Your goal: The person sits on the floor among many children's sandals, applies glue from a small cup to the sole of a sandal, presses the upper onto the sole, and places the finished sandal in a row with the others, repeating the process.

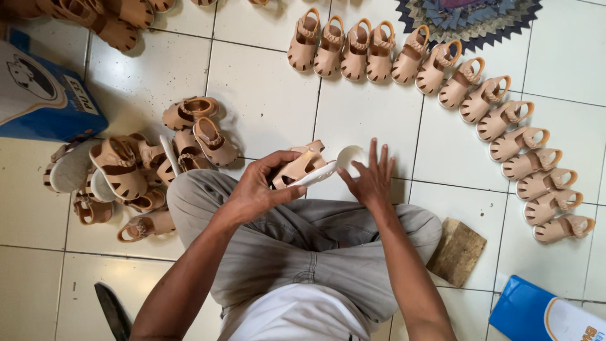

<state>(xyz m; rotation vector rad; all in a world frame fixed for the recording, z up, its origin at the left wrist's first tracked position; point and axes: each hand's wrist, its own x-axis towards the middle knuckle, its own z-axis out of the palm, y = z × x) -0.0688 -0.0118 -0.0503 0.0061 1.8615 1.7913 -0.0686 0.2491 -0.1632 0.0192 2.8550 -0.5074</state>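
Below, the white tiled floor (265, 95) is lying bare between a curved row of tan sandals (505, 120) and a heap of sandals (145, 164). The left hand (255, 189) is curling closed around a small tan sandal (300, 167) over the knees, while the right hand (372, 177) is spreading flat-fingered against its white sole (347, 158).
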